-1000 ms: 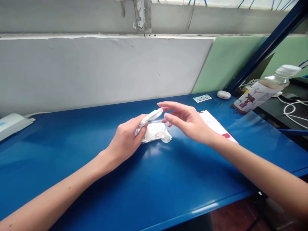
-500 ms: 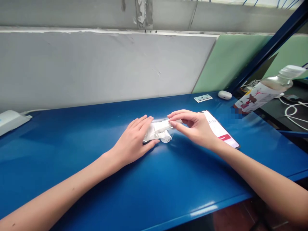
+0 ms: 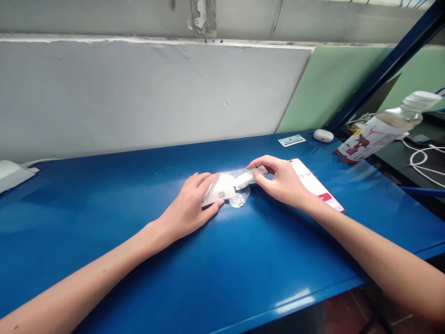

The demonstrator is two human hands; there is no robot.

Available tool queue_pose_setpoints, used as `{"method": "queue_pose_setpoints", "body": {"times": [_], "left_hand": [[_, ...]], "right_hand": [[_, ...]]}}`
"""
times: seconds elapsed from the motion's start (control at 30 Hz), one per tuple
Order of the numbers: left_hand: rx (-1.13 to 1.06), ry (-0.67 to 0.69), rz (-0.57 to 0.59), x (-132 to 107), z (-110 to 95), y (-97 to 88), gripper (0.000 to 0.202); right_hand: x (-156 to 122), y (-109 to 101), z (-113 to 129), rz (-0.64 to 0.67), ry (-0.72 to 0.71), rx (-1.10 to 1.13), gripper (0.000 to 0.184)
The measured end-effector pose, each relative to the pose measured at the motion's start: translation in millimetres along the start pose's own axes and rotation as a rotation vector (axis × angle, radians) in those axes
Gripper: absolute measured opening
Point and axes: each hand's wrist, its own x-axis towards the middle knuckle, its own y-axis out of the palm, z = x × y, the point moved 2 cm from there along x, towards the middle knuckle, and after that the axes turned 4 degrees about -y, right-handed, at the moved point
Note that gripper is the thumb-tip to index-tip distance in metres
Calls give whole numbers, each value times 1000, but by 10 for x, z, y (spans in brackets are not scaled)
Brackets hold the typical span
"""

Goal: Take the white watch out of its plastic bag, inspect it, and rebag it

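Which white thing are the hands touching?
The white packet in the middle: the left hand presses it, the right hand pinches its end. The white case and card lie untouched behind.

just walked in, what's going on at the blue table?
A person's left hand holds a small white packet down on the blue table, while the right hand pinches a flap at the packet's right end. A phone with its screen lit lies just beside the right hand; a bottle, a card and a small white case sit farther back right.
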Motion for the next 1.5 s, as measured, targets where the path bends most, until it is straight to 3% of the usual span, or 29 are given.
{"method": "queue_pose_setpoints", "body": {"times": [0.17,0.57,0.7,0.83,0.93,1.2,1.5], "left_hand": [[11,14,-39,-7,-8,-2,49],[9,-2,-45,-26,-8,1,49],[-3,-7,-30,-14,-14,-12,48],[-14,-2,-22,-10,-15,-20,49],[-3,9,-19,-11,-8,-14,49],[37,49,-45,-3,-6,-6,49],[76,81,-67,-19,21,16,46]], "right_hand": [[-44,98,62,87,-45,103,13],[-90,195,48,96,-153,-105,15],[-45,77,17,133,-266,-246,23],[3,-84,-12,319,-342,-284,25],[-5,-85,-20,384,-351,-235,24],[-70,169,-22,296,-402,-205,21],[-57,99,-13,266,-428,-288,20]]}}
